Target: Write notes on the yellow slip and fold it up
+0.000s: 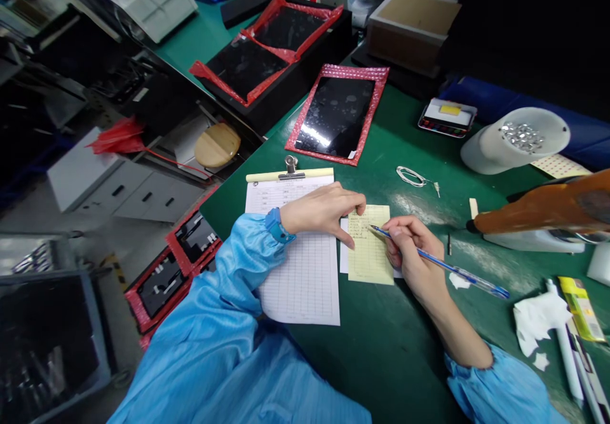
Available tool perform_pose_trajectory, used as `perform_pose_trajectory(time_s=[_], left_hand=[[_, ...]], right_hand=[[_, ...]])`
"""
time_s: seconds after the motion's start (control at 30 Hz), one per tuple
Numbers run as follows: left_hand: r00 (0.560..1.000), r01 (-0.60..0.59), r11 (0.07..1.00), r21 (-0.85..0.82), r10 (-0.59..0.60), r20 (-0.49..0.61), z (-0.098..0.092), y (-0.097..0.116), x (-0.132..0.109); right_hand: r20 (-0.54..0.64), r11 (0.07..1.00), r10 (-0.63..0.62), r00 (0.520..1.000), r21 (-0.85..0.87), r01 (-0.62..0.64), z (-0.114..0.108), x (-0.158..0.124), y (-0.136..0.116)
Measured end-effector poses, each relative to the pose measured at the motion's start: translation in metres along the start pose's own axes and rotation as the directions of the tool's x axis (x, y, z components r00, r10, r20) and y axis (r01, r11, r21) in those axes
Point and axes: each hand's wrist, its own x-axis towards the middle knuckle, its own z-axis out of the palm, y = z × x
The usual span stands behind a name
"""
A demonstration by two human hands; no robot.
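My right hand [413,249] pinches a blue pen [457,274], its tip at a yellow lined note sheet [370,262] with handwriting on its upper part. My left hand [326,209] arches at the sheet's left edge, thumb and forefinger apart, their tips at the paper. Beneath my left wrist lies a clipboard [257,177] with a printed table form [300,284], its metal clip at the top. A white paper shows partly under the yellow sheet. Beyond the clipboard is a black screen panel [335,116] on pink bubble wrap.
A coiled white cable [410,177] lies right of the panel. At right are a white cup of metal bits [515,138], an orange-brown tool [543,205], crumpled tissue [541,319] and markers [567,354]. More wrapped panels [248,68] sit behind; a round stool [216,145] stands left.
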Motion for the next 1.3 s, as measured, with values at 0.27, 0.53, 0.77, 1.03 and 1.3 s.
perform_pose_trajectory(time_s=[0.27, 0.53, 0.77, 1.03, 1.3], left_hand=[[1.0, 0.007, 1.0, 0.004, -0.007, 0.011, -0.001, 0.0, 0.001], [1.0, 0.018, 1.0, 0.011, -0.019, 0.022, -0.002, 0.002, 0.002], [1.0, 0.008, 1.0, 0.019, -0.008, 0.018, 0.0, 0.002, 0.0], [1.0, 0.023, 1.0, 0.006, -0.023, 0.017, -0.001, 0.007, -0.003], [1.0, -0.011, 1.0, -0.025, 0.012, 0.002, 0.0, 0.011, -0.009]], right_hand=[[0.002, 1.0, 0.0, 1.0, -0.001, 0.0, -0.001, -0.001, -0.002], [0.005, 1.0, 0.004, 1.0, -0.024, -0.004, -0.002, -0.001, -0.002], [-0.01, 1.0, 0.011, 1.0, -0.017, -0.011, -0.002, -0.001, -0.004], [-0.019, 1.0, 0.006, 1.0, -0.03, -0.006, -0.003, -0.004, -0.006], [-0.018, 0.998, 0.011, 1.0, -0.058, -0.012, -0.004, -0.01, -0.01]])
